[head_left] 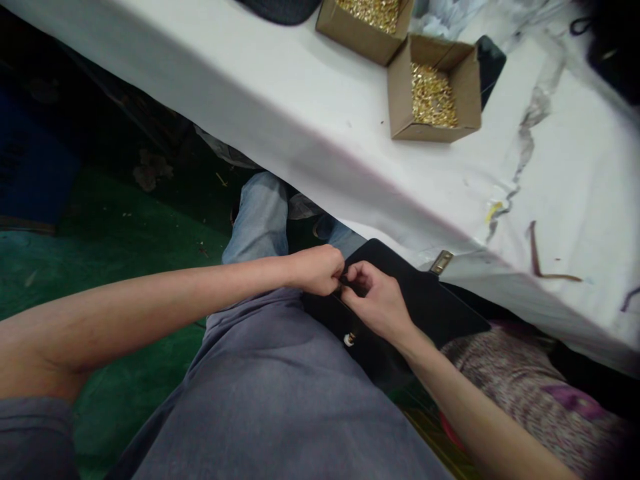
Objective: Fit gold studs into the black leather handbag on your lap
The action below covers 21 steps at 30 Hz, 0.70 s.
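A black flat piece (420,300), like leather or a bag panel, lies across the lap against the table edge. Above its left part, my left hand (317,269) is closed in a fist. My right hand (377,297) meets it from the right, thumb and forefinger curled together at the left hand's knuckles. Something small and dark with a metallic glint shows between the two hands, too small to name. A brass-coloured metal fitting (442,262) sits at the black piece's upper edge. A small white and gold part (349,339) rests on it nearer my body.
On the white-covered table (280,87) stand two cardboard boxes, a nearer one (430,130) and a farther one (350,37), holding many small gold-coloured parts. A brown strip (536,257) lies at the right. A blue box (30,160) stands on the green floor; patterned knit fabric (515,373) is at right.
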Each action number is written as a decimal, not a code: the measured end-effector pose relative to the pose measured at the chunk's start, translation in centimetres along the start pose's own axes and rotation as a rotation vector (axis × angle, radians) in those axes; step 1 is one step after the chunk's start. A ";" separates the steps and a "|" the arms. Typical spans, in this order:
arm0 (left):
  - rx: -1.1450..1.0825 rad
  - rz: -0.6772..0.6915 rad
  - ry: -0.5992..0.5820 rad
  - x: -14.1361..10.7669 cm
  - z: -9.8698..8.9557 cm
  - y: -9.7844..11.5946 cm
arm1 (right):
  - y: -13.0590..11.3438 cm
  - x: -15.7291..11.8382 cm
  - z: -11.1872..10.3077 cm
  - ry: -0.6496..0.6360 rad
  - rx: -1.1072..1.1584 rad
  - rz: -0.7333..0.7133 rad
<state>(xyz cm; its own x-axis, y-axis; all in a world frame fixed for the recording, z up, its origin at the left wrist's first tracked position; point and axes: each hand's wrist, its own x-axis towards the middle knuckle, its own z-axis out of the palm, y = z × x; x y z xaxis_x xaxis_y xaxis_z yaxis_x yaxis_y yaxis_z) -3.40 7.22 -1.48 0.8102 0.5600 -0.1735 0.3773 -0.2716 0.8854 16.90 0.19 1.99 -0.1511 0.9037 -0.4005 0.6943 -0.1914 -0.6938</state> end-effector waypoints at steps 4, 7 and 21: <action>-0.005 0.002 0.003 0.3 0.2 0.0 | -0.1 0.0 0.0 0.014 0.003 0.006; 0.001 -0.003 0.012 0.3 0.4 -0.1 | 0.1 0.0 -0.1 0.008 0.018 0.002; -0.136 -0.060 0.025 -0.3 0.3 -0.5 | 0.2 0.1 -0.2 -0.038 0.066 0.041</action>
<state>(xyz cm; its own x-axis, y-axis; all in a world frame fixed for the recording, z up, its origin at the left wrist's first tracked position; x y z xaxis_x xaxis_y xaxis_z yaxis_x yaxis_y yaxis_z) -3.71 6.92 -1.97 0.7759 0.5918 -0.2183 0.3590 -0.1297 0.9243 17.15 0.34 1.96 -0.1504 0.8797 -0.4511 0.6528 -0.2543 -0.7136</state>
